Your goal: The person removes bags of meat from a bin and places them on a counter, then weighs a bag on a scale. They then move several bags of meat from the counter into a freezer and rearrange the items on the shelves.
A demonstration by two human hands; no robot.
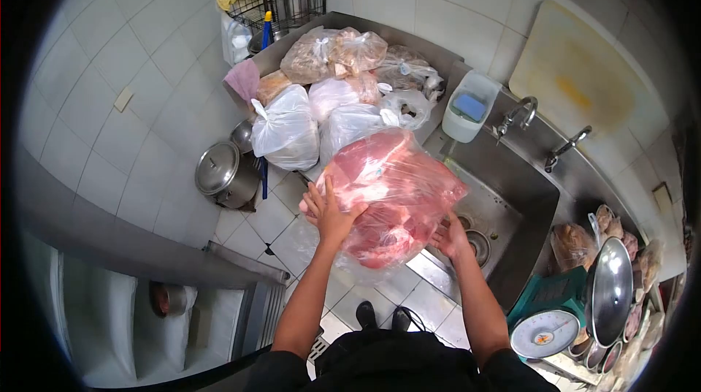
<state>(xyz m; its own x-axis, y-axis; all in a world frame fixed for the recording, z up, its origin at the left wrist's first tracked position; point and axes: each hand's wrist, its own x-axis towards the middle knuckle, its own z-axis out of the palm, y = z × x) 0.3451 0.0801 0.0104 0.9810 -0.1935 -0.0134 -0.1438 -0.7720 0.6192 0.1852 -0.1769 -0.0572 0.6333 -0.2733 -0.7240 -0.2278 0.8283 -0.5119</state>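
Both hands clasp a clear bag of raw meat above the sink's front edge: left hand spread on top, right hand cupped beneath, near tied bags piled on the worktop.

No text, label or number is legible anywhere.

- One view only, from a camera worn on the person's head.
- It looks steeply down and forward, over both forearms to the white tiled floor and steel sink.
- Close range; wide fisheye lens, dark rounded corners.
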